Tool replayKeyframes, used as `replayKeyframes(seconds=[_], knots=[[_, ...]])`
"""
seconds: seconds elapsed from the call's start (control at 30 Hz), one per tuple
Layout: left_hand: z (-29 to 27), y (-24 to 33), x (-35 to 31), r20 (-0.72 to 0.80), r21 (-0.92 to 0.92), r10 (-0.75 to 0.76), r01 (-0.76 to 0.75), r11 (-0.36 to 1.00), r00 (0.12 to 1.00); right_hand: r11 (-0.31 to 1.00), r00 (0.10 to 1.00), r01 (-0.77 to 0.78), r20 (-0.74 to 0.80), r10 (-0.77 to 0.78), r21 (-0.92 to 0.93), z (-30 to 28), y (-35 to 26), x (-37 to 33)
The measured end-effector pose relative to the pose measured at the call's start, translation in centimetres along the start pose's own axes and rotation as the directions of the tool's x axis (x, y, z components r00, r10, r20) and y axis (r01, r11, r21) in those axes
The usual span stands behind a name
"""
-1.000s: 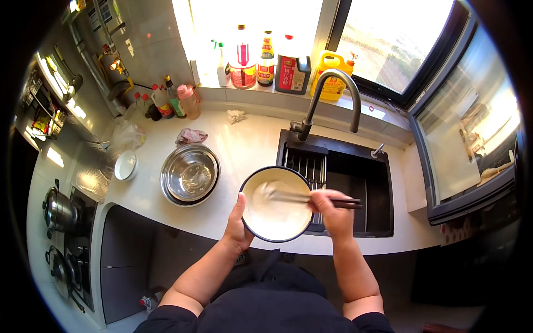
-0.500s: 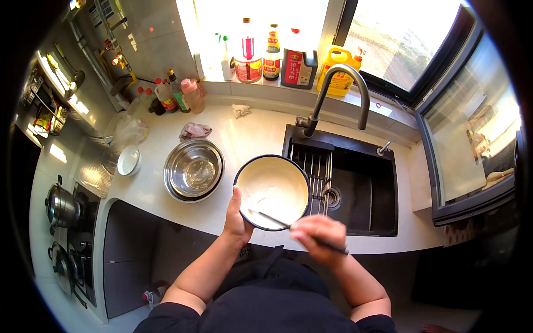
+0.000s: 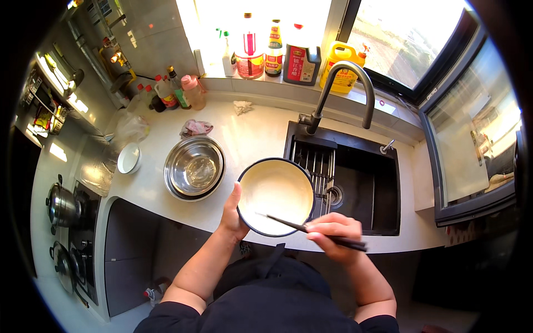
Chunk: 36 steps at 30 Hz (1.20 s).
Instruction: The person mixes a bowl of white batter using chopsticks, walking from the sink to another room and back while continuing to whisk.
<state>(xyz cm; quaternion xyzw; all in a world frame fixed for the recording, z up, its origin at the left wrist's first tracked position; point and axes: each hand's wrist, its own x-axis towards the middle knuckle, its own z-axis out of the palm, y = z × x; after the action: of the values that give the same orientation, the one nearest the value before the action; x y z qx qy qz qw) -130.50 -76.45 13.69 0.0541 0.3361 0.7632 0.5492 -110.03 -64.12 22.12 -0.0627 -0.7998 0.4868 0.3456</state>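
A round bowl [image 3: 277, 166] with a dark rim and a cream-coloured inside is held over the counter's front edge, just left of the sink. Gripping its left side, my left hand [image 3: 232, 215] has the thumb up along the rim and the fingers mostly hidden beneath. Dark chopsticks [image 3: 288, 223] are pinched in my right hand [image 3: 337, 236], their tips reaching over the rim into the bowl. What lies inside is pale and smooth; I cannot tell the food from the bowl's wall.
Nested metal bowls [image 3: 195, 169] and a small white bowl [image 3: 129, 158] stand to the left. On the right is a black sink [image 3: 363, 183] with a rack [image 3: 319, 172] and a curved faucet [image 3: 369, 100]. Bottles [image 3: 250, 55] line the sill; a stove [image 3: 83, 250] is far left.
The bowl and both hands have shifted slightly right and nearer in the picture. The chopsticks have moved a little to the right within the bowl.
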Motion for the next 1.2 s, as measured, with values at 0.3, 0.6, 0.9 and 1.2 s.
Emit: replayKeyframes(seconds=[0.3, 0.6, 0.9, 1.2], knots=[[-0.6, 1.6, 0.9, 0.089, 0.008, -0.094, 0.094, 0.996, 0.992, 0.999, 0.999, 0.028, 0.035, -0.028, -0.019, 0.1, 0.5, 0.0], [0.7, 1.1, 0.8, 0.076, 0.000, -0.123, 0.123, 0.992, 0.990, 0.992, 0.975, 0.092, -0.193, -0.107, -0.085, 1.7, 2.9, 0.6], [0.4, 0.6, 1.1, 0.022, 0.018, -0.037, 0.036, 0.999, 0.999, 0.984, 0.986, 0.160, -0.039, -0.163, -0.072, 2.5, 1.2, 0.0], [1.6, 1.5, 0.8, -0.061, 0.069, 0.043, -0.038, 0.997, 0.997, 0.927, 0.902, 0.097, -0.362, -0.236, -0.361, 0.7, 3.3, 0.5]])
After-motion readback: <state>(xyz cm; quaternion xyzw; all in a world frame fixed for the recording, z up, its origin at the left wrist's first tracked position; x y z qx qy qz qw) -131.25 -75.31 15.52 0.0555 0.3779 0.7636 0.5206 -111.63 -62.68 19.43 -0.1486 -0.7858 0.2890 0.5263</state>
